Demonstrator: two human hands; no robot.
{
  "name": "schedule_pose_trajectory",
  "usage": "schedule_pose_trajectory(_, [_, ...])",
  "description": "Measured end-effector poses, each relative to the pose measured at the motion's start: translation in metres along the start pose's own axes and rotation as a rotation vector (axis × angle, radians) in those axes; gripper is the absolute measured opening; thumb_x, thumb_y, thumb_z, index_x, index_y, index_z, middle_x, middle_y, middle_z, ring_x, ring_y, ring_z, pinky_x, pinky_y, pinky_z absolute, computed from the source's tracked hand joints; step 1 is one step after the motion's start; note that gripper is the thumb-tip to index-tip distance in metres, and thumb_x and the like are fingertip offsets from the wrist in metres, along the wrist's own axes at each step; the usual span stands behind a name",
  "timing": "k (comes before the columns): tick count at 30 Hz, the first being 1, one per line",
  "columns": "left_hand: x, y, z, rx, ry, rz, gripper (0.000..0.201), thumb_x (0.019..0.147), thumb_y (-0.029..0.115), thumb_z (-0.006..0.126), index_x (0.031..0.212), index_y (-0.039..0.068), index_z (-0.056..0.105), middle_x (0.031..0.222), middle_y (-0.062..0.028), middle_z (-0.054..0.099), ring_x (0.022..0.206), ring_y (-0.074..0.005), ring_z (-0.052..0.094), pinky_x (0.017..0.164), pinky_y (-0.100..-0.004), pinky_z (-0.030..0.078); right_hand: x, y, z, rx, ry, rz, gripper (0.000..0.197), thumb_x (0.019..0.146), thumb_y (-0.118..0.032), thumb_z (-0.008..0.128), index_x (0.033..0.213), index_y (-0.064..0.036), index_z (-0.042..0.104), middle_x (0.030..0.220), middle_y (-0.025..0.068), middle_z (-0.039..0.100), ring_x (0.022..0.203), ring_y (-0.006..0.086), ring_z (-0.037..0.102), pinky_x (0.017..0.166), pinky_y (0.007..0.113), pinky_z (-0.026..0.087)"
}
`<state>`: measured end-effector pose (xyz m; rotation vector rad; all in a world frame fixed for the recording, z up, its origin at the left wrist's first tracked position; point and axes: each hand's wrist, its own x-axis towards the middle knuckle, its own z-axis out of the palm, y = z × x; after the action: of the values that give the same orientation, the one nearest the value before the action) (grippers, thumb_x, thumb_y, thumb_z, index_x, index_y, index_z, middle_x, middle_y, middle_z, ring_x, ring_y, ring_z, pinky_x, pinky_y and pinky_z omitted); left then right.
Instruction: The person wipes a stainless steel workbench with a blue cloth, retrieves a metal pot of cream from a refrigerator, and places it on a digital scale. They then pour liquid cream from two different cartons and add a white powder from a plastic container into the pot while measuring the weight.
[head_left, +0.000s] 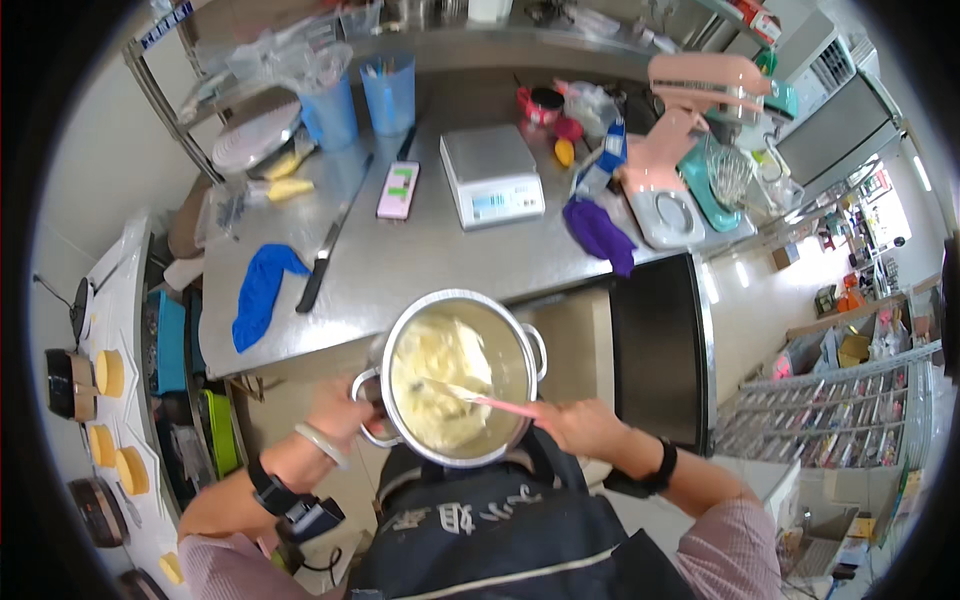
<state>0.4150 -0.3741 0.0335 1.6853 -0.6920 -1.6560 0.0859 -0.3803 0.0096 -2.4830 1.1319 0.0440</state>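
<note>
A steel pot (pixel 513 330) with two loop handles is held in front of my body, off the table's near edge. Inside it lies a pale yellow creamy mixture (pixel 440 412). My left hand (pixel 343 408) is closed round the pot's left handle. With my right hand (pixel 578 428) I grip the pink handle of a spatula (pixel 505 404), whose head is sunk in the mixture and partly hidden by it. The pot's right handle (pixel 537 352) is free.
On the steel table (pixel 430 270) lie a blue cloth (pixel 265 292), a long knife (pixel 325 255), a phone (pixel 399 190), a kitchen scale (pixel 490 175) and a purple cloth (pixel 598 235). Blue jugs (pixel 388 95) stand behind, and a pink stand mixer (pixel 665 140) is at the right.
</note>
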Motion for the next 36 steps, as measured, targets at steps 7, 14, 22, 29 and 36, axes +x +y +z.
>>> schedule_pose_trajectory(7, [-0.014,0.069,-0.019,-0.04,0.1,-0.03,0.044,0.065,-0.013,0.04,0.105,-0.006,0.054,0.076,-0.0122,0.061,0.057,-0.0149,0.058,0.044,-0.021,0.042,0.028,0.03,-0.042,1.178,-0.068,0.223,0.027,0.089,-0.015,0.051,0.113,-0.004,0.057,0.059,-0.0017,0.048,0.049,0.0056,0.041,0.044,0.02,0.032])
schedule_pose_trajectory(14, [0.025,0.077,-0.033,-0.246,0.111,0.078,0.055,0.056,-0.013,0.04,0.11,-0.009,0.047,0.078,-0.0108,0.058,0.048,-0.0147,0.051,0.044,-0.0224,0.039,0.045,0.127,-0.122,1.44,0.339,0.222,0.028,0.087,-0.021,0.051,0.106,-0.0014,0.059,0.057,-0.0027,0.047,0.044,0.0026,0.035,0.039,0.018,0.024])
schedule_pose_trajectory(22, [0.077,0.097,0.023,-0.367,0.352,0.117,0.045,0.056,-0.013,0.038,0.098,-0.011,0.051,0.066,-0.0094,0.054,0.046,-0.0158,0.046,0.043,-0.0243,0.036,0.132,0.348,-0.257,0.567,0.66,0.397,0.036,0.084,-0.016,0.046,0.118,-0.0045,0.053,0.071,-0.0018,0.05,0.06,0.0048,0.042,0.052,0.018,0.033])
schedule_pose_trajectory(29, [0.082,0.097,0.043,-0.444,0.475,0.082,0.03,0.058,-0.011,0.037,0.082,-0.005,0.053,0.062,-0.006,0.05,0.045,-0.0144,0.047,0.04,-0.022,0.036,0.277,0.542,-0.159,0.19,0.673,0.396,0.033,0.082,-0.015,0.046,0.112,-0.0053,0.056,0.093,0.0175,0.062,0.088,0.0297,0.058,0.077,0.035,0.045])
schedule_pose_trajectory(36, [0.084,0.098,0.051,-0.416,0.594,0.037,0.029,0.055,-0.01,0.037,0.079,-0.005,0.053,0.059,-0.0055,0.049,0.042,-0.0162,0.044,0.038,-0.0241,0.035,0.272,0.54,-0.195,0.591,0.464,0.291,0.024,0.086,-0.014,0.047,0.101,0.0017,0.057,0.094,0.0152,0.06,0.087,0.027,0.056,0.077,0.034,0.043])
